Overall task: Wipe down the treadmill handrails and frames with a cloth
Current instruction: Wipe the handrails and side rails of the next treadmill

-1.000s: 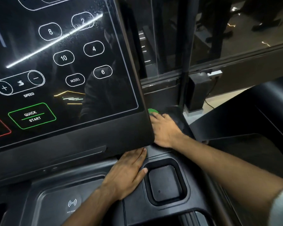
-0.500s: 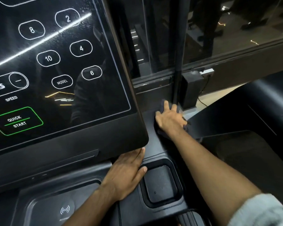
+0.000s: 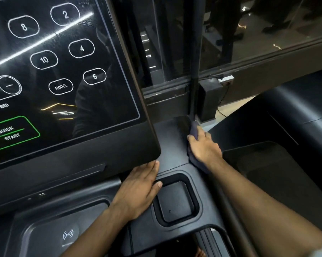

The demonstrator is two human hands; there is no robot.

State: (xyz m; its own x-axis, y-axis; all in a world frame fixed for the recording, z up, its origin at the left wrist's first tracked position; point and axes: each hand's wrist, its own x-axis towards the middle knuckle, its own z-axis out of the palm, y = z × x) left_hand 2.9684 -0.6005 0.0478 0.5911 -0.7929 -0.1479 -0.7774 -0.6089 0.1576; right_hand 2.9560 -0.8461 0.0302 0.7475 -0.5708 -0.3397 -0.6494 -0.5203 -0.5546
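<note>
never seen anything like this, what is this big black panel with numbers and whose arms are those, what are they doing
This is one picture from a camera worn on a person's head, looking down at their own arms. The big panel is a treadmill console screen with speed buttons and QUICK START. The left hand rests flat on the black tray below it, beside a square recess. The right hand holds a dark cloth against the black frame to the right of the screen, apparently to wipe it. A wireless charging pad sits at lower left.
</note>
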